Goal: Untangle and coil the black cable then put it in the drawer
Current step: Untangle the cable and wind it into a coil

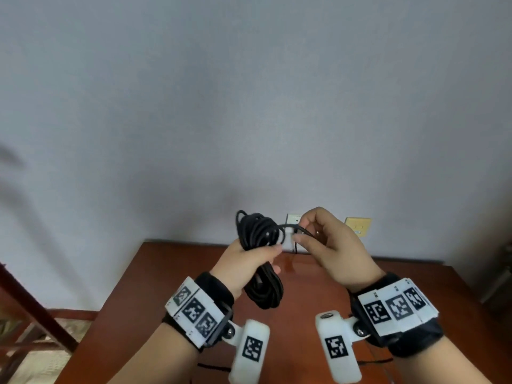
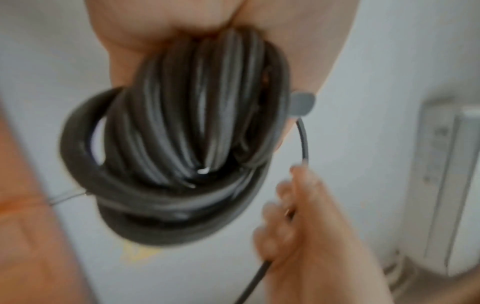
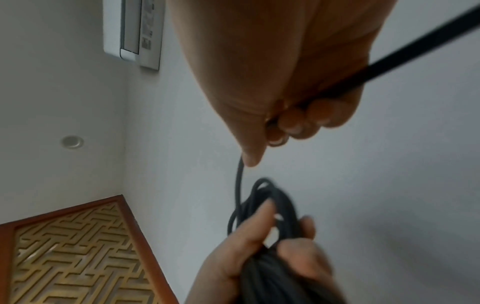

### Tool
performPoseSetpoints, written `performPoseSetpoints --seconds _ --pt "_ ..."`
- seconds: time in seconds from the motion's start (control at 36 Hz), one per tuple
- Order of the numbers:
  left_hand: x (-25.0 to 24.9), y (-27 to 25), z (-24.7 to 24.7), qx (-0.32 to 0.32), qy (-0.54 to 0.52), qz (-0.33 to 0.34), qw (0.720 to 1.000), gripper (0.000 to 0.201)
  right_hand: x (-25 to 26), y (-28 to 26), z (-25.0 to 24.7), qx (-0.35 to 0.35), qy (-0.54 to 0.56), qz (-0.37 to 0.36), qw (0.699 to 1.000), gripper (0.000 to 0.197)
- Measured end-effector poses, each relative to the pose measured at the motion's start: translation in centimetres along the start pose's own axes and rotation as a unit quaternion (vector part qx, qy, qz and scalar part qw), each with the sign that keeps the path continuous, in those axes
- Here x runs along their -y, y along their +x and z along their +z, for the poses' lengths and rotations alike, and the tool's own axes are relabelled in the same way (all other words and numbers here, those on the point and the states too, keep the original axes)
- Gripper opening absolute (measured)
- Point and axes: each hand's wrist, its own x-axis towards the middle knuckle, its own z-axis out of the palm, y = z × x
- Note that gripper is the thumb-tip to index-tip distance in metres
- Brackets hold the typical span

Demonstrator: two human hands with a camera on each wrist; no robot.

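A black cable (image 1: 259, 236) is wound into a thick bundle of several loops. My left hand (image 1: 249, 259) grips this bundle around its middle, above the brown table (image 1: 171, 273). The loops stick out above and below the fist, and fill the left wrist view as the coil (image 2: 187, 144). My right hand (image 1: 313, 239) is just right of the bundle and pinches the loose strand (image 3: 239, 185) between thumb and fingers. That strand runs on through the right palm and out (image 3: 415, 47). No drawer shows in any view.
The table stands against a pale wall (image 1: 249, 106). Two wall sockets, one white (image 1: 292, 218) and one yellow (image 1: 358, 225), sit just behind the hands. A dark wooden chair frame (image 1: 33, 300) stands at the left. An air conditioner (image 3: 135, 30) hangs high on the wall.
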Motion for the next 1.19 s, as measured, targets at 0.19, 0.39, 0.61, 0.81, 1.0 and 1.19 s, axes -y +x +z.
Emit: performPoseSetpoints --seconds 0.19,0.39,0.61,0.81,1.0,1.19 --pt "-1.1 0.0 -0.8 -0.032 -0.207 -0.106 0.972 0.011 -0.9 -0.9 0.5 0.019 -0.097 0.001 0.995 0.024" --pt "-0.7 -0.6 0.5 0.033 -0.191 -0.068 0.979 0.008 0.4 0.1 1.8 0.018 -0.195 -0.059 0.979 0.022" --pt "-0.3 -0.6 0.8 0.043 -0.218 -0.031 0.974 0.024 2.2 0.1 2.6 0.137 -0.248 -0.052 0.958 0.011" --pt "0.7 -1.1 1.2 0.03 -0.194 -0.009 0.98 0.015 2.7 0.7 1.9 0.218 -0.341 -0.003 0.914 0.017" --pt "0.4 -1.2 0.7 0.013 -0.231 0.039 0.972 0.01 2.0 0.9 1.6 0.183 -0.307 0.031 0.933 0.056" --pt "-0.8 -0.5 -1.0 -0.141 -0.154 0.093 0.974 0.004 -0.6 -0.6 0.0 0.168 -0.291 0.065 0.94 0.019"
